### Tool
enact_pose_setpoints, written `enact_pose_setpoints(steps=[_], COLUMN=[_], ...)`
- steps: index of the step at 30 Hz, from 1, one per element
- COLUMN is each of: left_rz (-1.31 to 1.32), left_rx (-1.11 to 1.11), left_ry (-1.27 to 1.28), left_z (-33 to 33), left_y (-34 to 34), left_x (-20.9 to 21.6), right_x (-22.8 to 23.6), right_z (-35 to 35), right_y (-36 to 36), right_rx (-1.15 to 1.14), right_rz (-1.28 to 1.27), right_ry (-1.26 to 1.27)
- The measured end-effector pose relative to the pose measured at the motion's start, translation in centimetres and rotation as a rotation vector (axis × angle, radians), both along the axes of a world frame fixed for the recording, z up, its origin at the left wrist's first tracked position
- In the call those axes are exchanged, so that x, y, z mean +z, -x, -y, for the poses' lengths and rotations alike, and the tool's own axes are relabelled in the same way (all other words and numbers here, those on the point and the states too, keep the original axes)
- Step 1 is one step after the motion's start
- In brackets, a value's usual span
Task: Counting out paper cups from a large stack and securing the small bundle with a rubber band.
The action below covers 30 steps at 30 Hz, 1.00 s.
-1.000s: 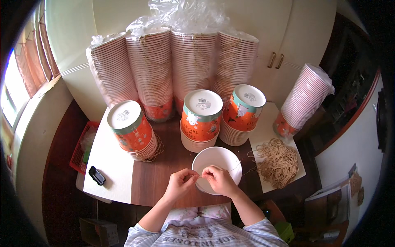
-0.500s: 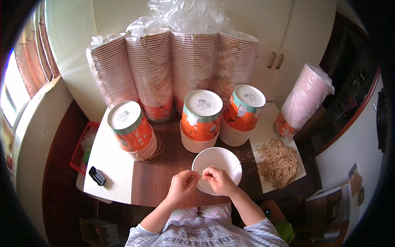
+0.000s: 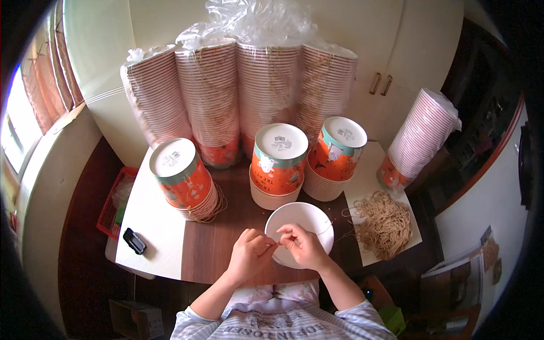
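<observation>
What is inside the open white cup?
The cup shows white inside, with thin string near its right rim. The right hand covers part; what lies beneath is hidden.

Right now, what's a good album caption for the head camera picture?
Two bare hands close together at a round white bucket, a tangled heap of tan string to the right.

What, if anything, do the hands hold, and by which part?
It cannot be told: anything in the left hand or right hand is too small to identify.

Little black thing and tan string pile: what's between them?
In the head view: brown tabletop, the left hand, the right hand and the white tub.
</observation>
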<state>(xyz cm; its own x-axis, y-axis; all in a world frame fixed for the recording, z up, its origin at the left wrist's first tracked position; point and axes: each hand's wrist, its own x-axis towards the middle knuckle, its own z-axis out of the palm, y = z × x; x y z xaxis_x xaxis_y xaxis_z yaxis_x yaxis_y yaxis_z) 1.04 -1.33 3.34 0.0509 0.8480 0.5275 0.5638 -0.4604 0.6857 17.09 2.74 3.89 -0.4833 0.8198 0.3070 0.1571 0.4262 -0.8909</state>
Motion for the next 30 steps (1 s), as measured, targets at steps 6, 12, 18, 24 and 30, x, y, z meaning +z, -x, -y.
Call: enact_pose_setpoints(steps=[6,12,18,24,30], left_rz=[-0.030,0.158,0.814,1.011,1.034], left_rx=[0.023,0.081,-0.032,-0.047,-0.059], left_ry=[-0.030,0.093,0.321,0.288,0.228], left_z=[0.0,0.5,1.6,2.1,3.2], left_y=[0.1,1.3,0.1,-1.4,-2.5], left_x=[0.1,-2.6,-7.8,-8.4,-10.0], right_x=[-1.2,0.0,0.3,-4.1,-5.8], right_z=[-0.4,0.2,4.7,6.4,3.8], right_y=[-0.9,-1.4,-0.7,0.9,-1.5], right_rx=[0.015,-0.024,-0.085,0.013,0.063], right_rz=[-0.237,-0.439,0.142,0.252,0.187], right_ry=[0.144,0.144,-0.355,-0.753,-0.774])
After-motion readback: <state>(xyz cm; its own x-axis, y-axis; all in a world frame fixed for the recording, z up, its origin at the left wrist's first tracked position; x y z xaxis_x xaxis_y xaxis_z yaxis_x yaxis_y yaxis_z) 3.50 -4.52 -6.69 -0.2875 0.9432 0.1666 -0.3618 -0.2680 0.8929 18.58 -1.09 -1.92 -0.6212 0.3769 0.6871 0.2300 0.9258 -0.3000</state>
